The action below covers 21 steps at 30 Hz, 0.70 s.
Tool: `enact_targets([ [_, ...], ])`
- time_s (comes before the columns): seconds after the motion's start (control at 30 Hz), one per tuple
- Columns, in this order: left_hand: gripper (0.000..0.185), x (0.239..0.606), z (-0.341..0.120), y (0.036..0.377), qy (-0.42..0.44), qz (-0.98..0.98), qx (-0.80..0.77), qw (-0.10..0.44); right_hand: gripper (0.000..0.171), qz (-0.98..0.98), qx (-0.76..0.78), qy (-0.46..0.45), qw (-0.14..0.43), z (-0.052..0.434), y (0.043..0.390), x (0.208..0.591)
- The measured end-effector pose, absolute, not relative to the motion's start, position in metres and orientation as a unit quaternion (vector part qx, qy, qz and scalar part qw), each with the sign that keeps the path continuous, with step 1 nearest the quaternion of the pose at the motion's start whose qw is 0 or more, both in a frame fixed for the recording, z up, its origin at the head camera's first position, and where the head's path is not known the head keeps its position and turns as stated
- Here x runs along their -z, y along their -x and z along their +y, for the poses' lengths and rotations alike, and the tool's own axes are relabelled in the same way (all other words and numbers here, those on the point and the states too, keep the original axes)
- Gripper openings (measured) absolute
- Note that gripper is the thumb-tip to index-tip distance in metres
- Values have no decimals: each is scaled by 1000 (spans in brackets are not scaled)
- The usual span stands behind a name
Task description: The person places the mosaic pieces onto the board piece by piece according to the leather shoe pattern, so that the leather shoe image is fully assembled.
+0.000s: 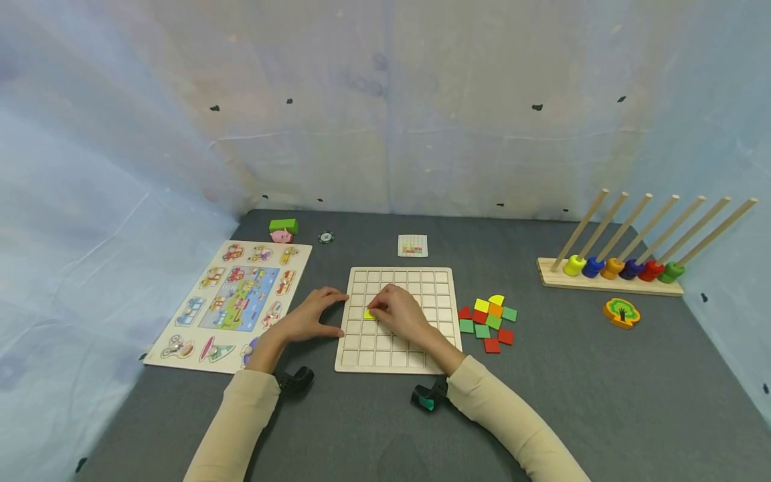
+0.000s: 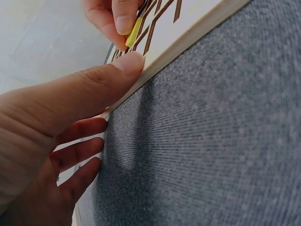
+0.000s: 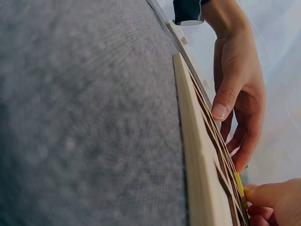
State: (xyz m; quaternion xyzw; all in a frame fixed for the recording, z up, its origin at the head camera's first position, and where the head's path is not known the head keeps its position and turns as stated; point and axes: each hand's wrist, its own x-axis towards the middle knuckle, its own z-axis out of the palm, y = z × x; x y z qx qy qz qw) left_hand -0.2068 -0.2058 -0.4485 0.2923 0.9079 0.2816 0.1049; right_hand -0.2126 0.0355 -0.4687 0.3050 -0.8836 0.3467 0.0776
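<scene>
A square wooden grid board [image 1: 442,281] lies on the dark cloth in the middle of the head view. Over its left-middle cells my right hand [image 1: 400,314] pinches a yellow tile [image 1: 369,314] between thumb and fingertips. The right wrist view shows that yellow tile [image 3: 240,188] low against the grid. My left hand [image 1: 304,321] rests at the board's left edge, its thumb touching the rim and its fingers spread. Right of the board lie several loose red, green, yellow and orange tiles [image 1: 494,323].
A knobbed picture puzzle [image 1: 304,251] lies at left, with a pink pig [image 1: 281,236], a green block [image 1: 284,225] and a round chip [image 1: 326,237] behind it. A small pattern card [image 1: 412,246] sits beyond the board. At right stand a peg rack [image 1: 608,283] and a tree piece [image 1: 622,311].
</scene>
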Motion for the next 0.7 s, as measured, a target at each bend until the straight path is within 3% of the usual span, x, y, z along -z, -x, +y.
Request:
enact_targets([
  [0.4, 71, 448, -205, 208, -291, 907, -284, 106, 8, -879, -340, -325, 85, 37, 212, 469],
  [0.7, 71, 448, -205, 208, -292, 908, -281, 102, 19, -879, -343, -329, 47, 41, 212, 470],
])
